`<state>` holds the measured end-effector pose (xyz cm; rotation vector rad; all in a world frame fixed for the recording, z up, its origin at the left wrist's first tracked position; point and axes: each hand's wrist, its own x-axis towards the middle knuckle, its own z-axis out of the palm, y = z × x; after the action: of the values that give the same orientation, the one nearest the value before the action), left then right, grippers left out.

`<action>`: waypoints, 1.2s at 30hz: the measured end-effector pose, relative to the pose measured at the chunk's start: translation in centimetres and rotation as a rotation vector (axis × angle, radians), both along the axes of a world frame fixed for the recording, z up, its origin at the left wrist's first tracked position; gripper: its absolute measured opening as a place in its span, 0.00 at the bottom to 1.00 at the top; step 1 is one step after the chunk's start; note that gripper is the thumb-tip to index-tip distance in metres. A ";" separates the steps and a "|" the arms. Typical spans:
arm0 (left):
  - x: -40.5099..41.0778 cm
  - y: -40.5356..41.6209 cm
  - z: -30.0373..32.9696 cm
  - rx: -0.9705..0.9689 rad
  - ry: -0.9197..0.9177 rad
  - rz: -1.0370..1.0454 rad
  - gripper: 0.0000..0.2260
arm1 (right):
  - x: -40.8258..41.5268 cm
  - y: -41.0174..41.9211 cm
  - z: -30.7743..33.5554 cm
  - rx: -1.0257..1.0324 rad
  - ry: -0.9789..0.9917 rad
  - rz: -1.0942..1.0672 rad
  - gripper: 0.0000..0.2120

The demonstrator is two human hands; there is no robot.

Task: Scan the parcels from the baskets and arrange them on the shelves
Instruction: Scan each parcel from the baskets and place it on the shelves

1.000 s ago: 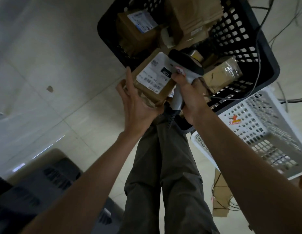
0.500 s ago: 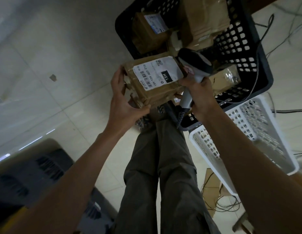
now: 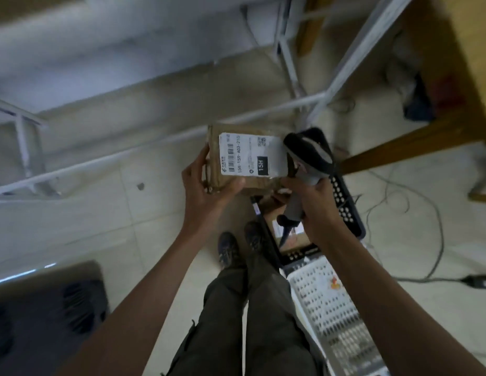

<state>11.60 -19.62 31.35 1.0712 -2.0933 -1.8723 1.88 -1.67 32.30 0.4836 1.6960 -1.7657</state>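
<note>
A brown cardboard parcel [image 3: 222,147] with a white shipping label marked 15H is held up at the centre of the view. My left hand [image 3: 206,191] grips its left and lower side, thumb on the front face. My right hand [image 3: 315,202] holds a grey and black handheld scanner [image 3: 308,158] by its handle, the head close against the parcel's right end over the label. Below the hands lies the black basket [image 3: 345,210], mostly hidden, with a parcel inside it visible under the scanner cord.
A white perforated basket [image 3: 334,316] stands on the floor by my right leg. White metal shelf frames [image 3: 290,61] cross the floor ahead. A wooden table [image 3: 458,77] is at the upper right, with cables [image 3: 415,210] on the tiles. A dark object lies at lower left.
The parcel has been lifted out of the black basket and raised, with both hands and the scanner. My view has swung up toward the shelf frames, and the basket now sits below the hands.
</note>
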 end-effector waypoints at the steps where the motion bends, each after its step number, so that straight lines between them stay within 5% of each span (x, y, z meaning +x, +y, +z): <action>1: -0.2 -0.6 2.1 0.002 0.041 0.023 0.42 | 0.0 -0.3 2.1 0.002 0.028 0.019 0.19; 7: -0.9 -5.8 14.4 0.014 0.267 0.126 0.29 | -1.9 -1.8 14.1 -0.044 0.210 0.084 0.15; 17: 0.5 -13.7 31.0 -0.188 0.389 0.147 0.25 | -3.3 -9.9 29.8 -0.180 0.619 0.384 0.10; 28: 0.4 -13.1 36.7 -0.211 0.572 0.319 0.36 | -1.0 -14.7 33.6 -0.432 0.450 0.249 0.19; 36: 1.4 -11.0 36.2 -0.342 0.398 0.158 0.40 | -1.0 -15.7 35.0 -0.441 0.384 0.148 0.17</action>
<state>13.02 -30.65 67.57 0.6937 -1.9352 -1.4409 0.88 -17.34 67.33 -0.1812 1.4633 -2.1355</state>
